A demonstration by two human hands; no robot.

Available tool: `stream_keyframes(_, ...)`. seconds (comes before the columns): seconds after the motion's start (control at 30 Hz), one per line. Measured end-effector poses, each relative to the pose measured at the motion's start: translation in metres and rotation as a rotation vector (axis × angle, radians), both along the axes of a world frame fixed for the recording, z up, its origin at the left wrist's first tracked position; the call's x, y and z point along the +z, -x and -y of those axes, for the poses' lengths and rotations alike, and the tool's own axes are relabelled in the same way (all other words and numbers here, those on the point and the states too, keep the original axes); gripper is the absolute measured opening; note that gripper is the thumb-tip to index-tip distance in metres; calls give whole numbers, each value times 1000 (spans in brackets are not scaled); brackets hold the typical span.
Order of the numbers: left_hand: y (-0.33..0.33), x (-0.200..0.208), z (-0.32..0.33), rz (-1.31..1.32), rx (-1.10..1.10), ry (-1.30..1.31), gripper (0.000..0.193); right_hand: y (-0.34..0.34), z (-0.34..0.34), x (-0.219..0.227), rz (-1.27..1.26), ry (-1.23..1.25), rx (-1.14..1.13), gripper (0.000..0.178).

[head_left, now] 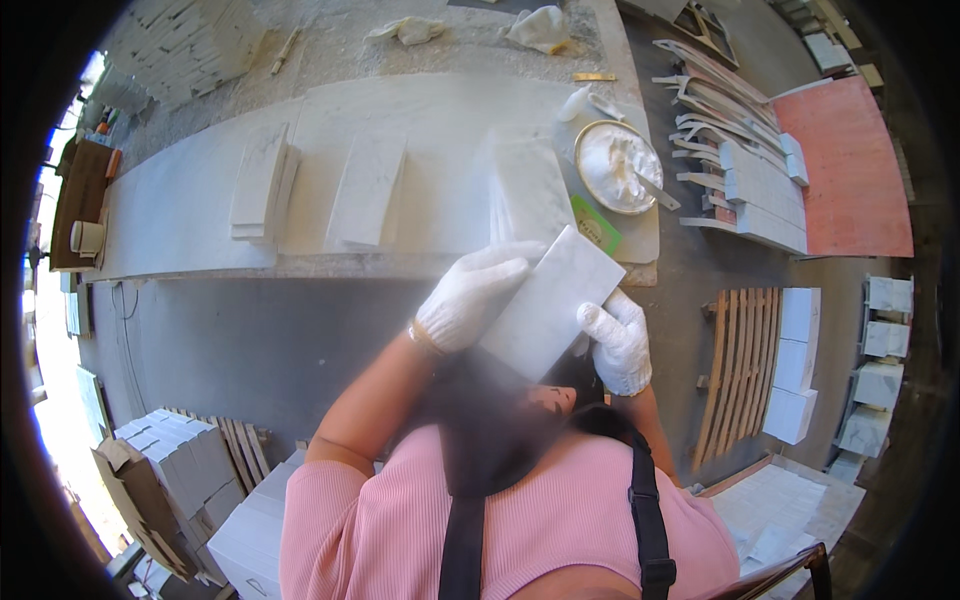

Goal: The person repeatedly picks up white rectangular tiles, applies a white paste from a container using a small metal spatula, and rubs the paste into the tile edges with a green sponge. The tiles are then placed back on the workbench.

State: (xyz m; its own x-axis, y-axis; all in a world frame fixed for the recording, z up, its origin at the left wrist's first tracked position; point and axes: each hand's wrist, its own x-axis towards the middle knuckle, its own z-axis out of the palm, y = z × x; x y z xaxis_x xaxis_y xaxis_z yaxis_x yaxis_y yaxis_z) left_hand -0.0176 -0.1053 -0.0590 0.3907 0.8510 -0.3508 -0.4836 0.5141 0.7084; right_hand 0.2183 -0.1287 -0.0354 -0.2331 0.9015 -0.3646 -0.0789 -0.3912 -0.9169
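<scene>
Both of my white-gloved hands hold a rectangular white marble tile [560, 300], tilted in front of my chest near the table's front edge. My left hand [475, 297] is closed along its left edge. My right hand [620, 345] grips the right edge, its thumb on the near corner and its other fingers partly hidden. Just beyond the tile lies a stack of similar tiles [530, 185]. Beside that stack are a green packet [597, 226] and a round bowl [579, 178] of white paste. A putty knife [657, 191] rests in the bowl.
Two more tile stacks [262, 185] [367, 190] lie leftward on the pale worktable [200, 235]. White cloths [540, 30] lie at its far side. Wooden pallets [740, 370] and white boxes [795, 340] stand right; stacked cartons [180, 450] stand lower left.
</scene>
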Motion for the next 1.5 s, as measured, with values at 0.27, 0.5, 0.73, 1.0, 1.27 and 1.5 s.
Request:
stream_keyframes(0.27, 4, -9, 3, 129, 5, 90, 49, 3, -5, 8, 44, 54, -35, 52)
stream_keyframes(0.5, 3, -18, 5, 172, -15, 92, 49, 10, -6, 2, -6, -30, -129, 57)
stream_keyframes(0.73, 3, -18, 5, 191, 1, 134, 49, 10, -6, 1, 13, -30, -144, 57)
stream_keyframes(1.0, 6, -18, 7, 120, -8, -42, 51, 14, -6, 4, 6, -41, -183, 56)
stream_keyframes(1.27, 6, -26, 12, 120, -20, -125, 56, 6, -7, -4, -10, -60, -180, 55)
stream_keyframes(1.5, 10, -8, 10, 9, -91, -38, 67, -3, -10, 0, 94, -28, -56, 48)
